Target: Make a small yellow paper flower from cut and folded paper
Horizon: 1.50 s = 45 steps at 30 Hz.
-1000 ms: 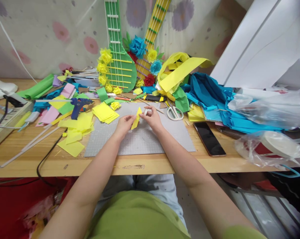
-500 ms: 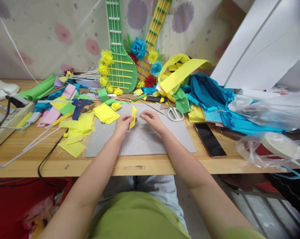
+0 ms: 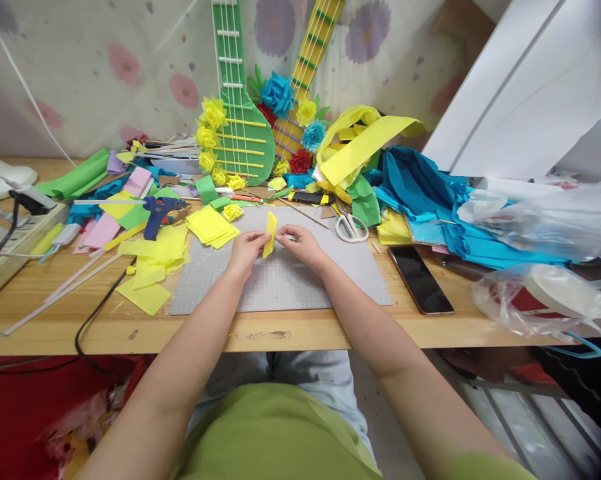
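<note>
Both hands meet over a grey cutting mat [image 3: 300, 287] on a wooden table. My left hand [image 3: 245, 250] pinches the lower part of a small folded yellow paper piece [image 3: 269, 230] that stands upright. My right hand [image 3: 300, 243] has its fingers pressed together at the paper's right edge, touching it. A stack of yellow paper squares [image 3: 211, 227] and a small yellow paper flower [image 3: 232, 212] lie just left of the hands.
White-handled scissors [image 3: 349, 227], a blue glue gun [image 3: 158, 212] and a dark phone [image 3: 419, 279] lie around the mat. Two paper guitars [image 3: 240, 127] with flowers lean on the wall. Blue paper [image 3: 430, 207], plastic bags [image 3: 545, 293], loose yellow sheets [image 3: 150, 267] and a power strip [image 3: 15, 240] crowd the sides.
The yellow piece turned from tilted to upright. My right hand let go of it, drew slightly right, then came back to its right edge. My left hand kept hold.
</note>
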Tool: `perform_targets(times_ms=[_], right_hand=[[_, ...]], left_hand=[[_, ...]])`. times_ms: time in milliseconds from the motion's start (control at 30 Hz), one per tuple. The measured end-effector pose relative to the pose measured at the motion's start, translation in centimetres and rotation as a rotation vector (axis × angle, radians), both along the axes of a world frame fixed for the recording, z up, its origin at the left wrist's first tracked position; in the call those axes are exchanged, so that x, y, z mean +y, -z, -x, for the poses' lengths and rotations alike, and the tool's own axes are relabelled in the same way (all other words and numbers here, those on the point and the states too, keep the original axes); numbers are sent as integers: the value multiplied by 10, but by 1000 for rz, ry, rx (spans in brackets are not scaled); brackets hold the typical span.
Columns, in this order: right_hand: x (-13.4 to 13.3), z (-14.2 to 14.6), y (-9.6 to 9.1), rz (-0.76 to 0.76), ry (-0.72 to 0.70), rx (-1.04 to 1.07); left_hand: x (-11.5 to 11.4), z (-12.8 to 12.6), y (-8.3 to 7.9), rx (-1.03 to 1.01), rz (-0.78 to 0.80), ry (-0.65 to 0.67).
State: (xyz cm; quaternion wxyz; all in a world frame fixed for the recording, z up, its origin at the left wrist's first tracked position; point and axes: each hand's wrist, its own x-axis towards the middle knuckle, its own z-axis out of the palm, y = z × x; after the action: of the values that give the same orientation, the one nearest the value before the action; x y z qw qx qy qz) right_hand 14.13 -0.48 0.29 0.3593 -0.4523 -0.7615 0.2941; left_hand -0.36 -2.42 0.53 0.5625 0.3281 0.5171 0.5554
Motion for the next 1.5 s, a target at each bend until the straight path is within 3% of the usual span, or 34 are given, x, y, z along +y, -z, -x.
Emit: perform_targets(times_ms=[1200,1500], right_hand=[[2,1,5,49,128,-13],[-1,2,-1,32,111,-67]], left_hand=[[-4,3,-6,56,-3,131],[-3,0,-1,69,-23,83]])
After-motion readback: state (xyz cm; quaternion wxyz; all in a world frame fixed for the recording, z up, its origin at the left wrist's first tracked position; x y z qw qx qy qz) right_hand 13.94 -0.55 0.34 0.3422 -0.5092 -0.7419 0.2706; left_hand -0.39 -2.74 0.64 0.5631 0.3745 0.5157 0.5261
